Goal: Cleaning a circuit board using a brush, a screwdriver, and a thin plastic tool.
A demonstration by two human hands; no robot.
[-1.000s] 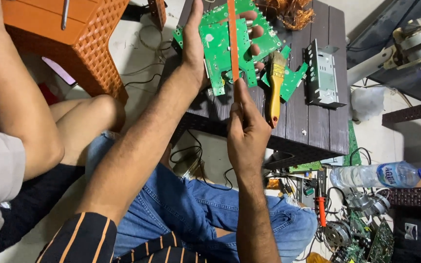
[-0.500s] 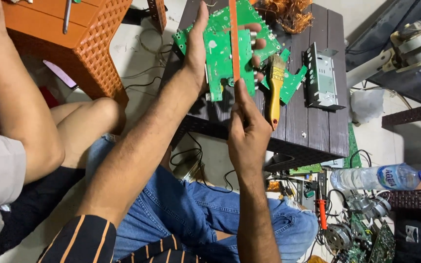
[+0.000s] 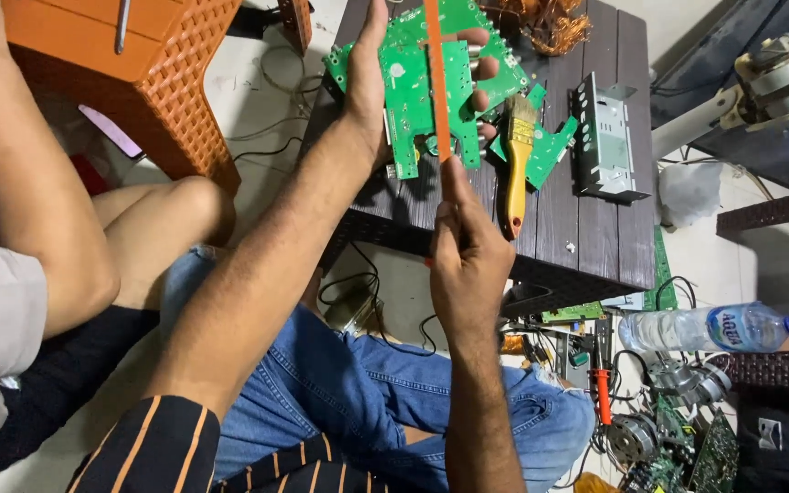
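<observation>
The left hand (image 3: 372, 87) was closed round a green circuit board (image 3: 422, 100), palm at its left edge and fingertips (image 3: 478, 68) showing past its right edge, holding it tilted up above the near part of a dark slatted table (image 3: 586, 246). The right hand (image 3: 469, 260) sat nearer the person, directly below the board, gripped tight on the lower end of a thin orange strip tool (image 3: 435, 82). The tool's long axis ran straight away from that hand, up across the face of the board and past its far edge, so the board lay dead ahead of the right hand along the tool's own line; the left hand was the one actually on the board. Just to the right, a brush (image 3: 517, 169) with a yellow handle lay on the table with more green board pieces (image 3: 550, 151) beside it, then a grey metal casing (image 3: 606, 146). A clear plastic water bottle (image 3: 705, 327) with a blue cap and a pale blue label band lay on its side on the floor, well apart to the right. An orange plastic stool (image 3: 175, 82) stood to the left, and another person's arm (image 3: 38, 210) reached in beside it
</observation>
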